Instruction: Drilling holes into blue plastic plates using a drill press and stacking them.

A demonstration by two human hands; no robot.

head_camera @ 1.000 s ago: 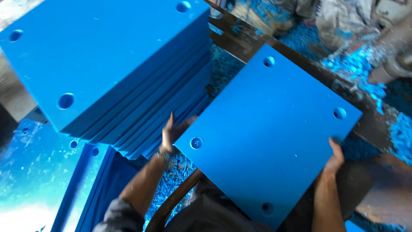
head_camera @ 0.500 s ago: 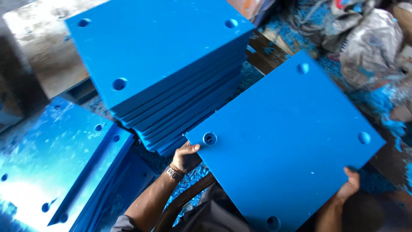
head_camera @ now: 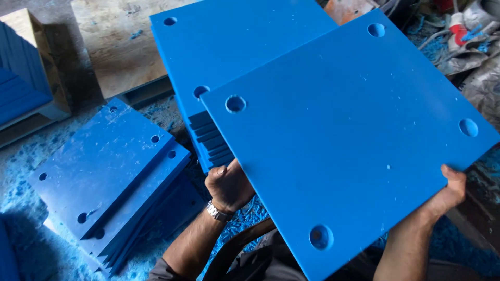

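Observation:
I hold a large square blue plastic plate [head_camera: 344, 135] with a round hole near each corner, tilted in front of me. My left hand [head_camera: 228, 186] grips its left edge from underneath, a watch on that wrist. My right hand [head_camera: 449, 193] grips its lower right edge, thumb on top. The plate partly covers a tall stack of the same blue plates [head_camera: 229, 57] behind it, and its far edge reaches over that stack.
A lower pile of blue plates [head_camera: 112, 171] lies on the floor at left, dusted with blue shavings. A wooden board [head_camera: 117, 44] sits behind it, more blue plates [head_camera: 18, 91] at far left. Grey sacks and clutter [head_camera: 469, 36] fill the upper right.
The held plate has risen and moved left toward the tall stack, now overlapping it. Both hands kept their grip on its edges.

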